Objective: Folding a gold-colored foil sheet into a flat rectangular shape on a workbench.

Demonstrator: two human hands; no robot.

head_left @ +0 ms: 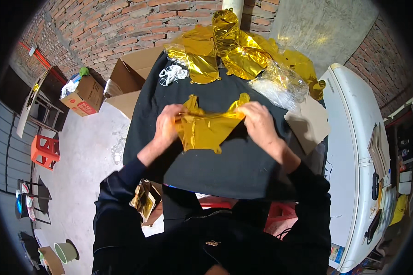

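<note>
Both our hands are closed on a flat, crinkled gold foil balloon, holding it just above the black cloth-covered table. Our left hand pinches the balloon's left edge between thumb and fingers, and our right hand grasps its right upper edge, so the foil is stretched between them. Two small tabs of foil stick up near each hand, and a pointed bit hangs down at the lower edge.

At the far side of the table lies a heap of shiny gold foil balloons, uninflated and piled loosely. Beside that heap on the right we see a bundle of clear plastic wrapping, and on the left a small tangle of white string, though it is too small to be sure of the material. A brown piece of flat cardboard rests at the table's right edge. An open brown cardboard box stands against the table's left far corner, and a white chest freezer sits on the right.
</note>
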